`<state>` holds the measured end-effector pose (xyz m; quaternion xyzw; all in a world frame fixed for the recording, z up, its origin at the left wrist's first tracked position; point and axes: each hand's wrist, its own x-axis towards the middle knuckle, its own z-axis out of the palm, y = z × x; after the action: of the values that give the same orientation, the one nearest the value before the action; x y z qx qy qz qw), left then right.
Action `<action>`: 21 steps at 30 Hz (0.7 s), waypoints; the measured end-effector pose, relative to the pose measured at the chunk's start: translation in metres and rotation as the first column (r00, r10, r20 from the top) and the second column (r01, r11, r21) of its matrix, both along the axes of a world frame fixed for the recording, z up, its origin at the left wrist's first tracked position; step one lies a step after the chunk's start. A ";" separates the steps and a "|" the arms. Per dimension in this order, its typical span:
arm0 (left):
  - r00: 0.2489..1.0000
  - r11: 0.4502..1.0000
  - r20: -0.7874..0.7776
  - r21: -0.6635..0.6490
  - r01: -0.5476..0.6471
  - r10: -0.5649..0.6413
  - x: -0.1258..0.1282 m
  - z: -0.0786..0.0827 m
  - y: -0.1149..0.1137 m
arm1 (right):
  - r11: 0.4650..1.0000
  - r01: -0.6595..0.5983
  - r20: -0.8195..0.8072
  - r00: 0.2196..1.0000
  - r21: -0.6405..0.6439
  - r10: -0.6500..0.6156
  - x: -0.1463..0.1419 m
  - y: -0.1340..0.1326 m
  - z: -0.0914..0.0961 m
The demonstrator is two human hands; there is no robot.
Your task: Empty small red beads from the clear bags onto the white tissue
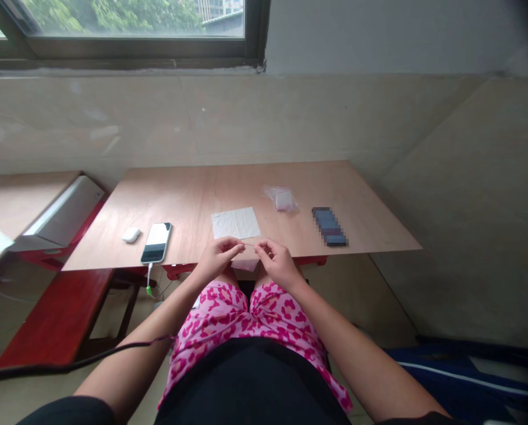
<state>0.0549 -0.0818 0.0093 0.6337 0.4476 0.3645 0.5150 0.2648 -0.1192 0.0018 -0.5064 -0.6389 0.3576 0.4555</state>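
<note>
My left hand [222, 255] and my right hand [276, 260] face each other just above the table's near edge. Both are closed in a pinch. Between their fingertips runs a thin, reddish-brown strand [249, 244], too fine for me to tell thread from wire. Just beyond the hands a white paper sheet [236, 223], creased, lies flat on the table. A pale pink sheet or bag [245, 265] shows below the fingers, near the table edge; its kind is unclear.
On the wooden table [193, 189] a clear plastic bag with white contents [284, 199] lies farther back. A dark phone [330, 226] is at right. To the left are a plugged-in phone [156, 242] and a white earbud case [131, 235]. A red bench [64, 316] stands lower left.
</note>
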 end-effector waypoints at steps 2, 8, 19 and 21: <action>1.000 1.000 0.006 -0.005 0.003 -0.003 0.000 0.000 0.000 | 1.000 -0.004 -0.003 1.000 0.008 0.004 0.001 0.000 0.000; 1.000 1.000 0.012 0.001 0.011 -0.011 0.000 -0.003 0.000 | 0.999 -0.015 0.044 0.999 0.051 0.013 0.002 0.001 0.001; 0.996 0.989 -0.052 0.124 0.083 -0.077 0.009 0.002 -0.009 | 0.973 -0.105 0.137 0.987 0.204 0.078 -0.002 -0.002 0.002; 0.995 0.986 -0.061 0.138 0.090 -0.082 0.009 0.002 -0.010 | 0.973 -0.106 0.140 0.987 0.206 0.078 -0.001 -0.003 0.004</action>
<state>0.0636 -0.0915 0.0116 0.6969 0.4072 0.3552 0.4716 0.2637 -0.1221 0.0059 -0.4471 -0.7247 0.2739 0.4470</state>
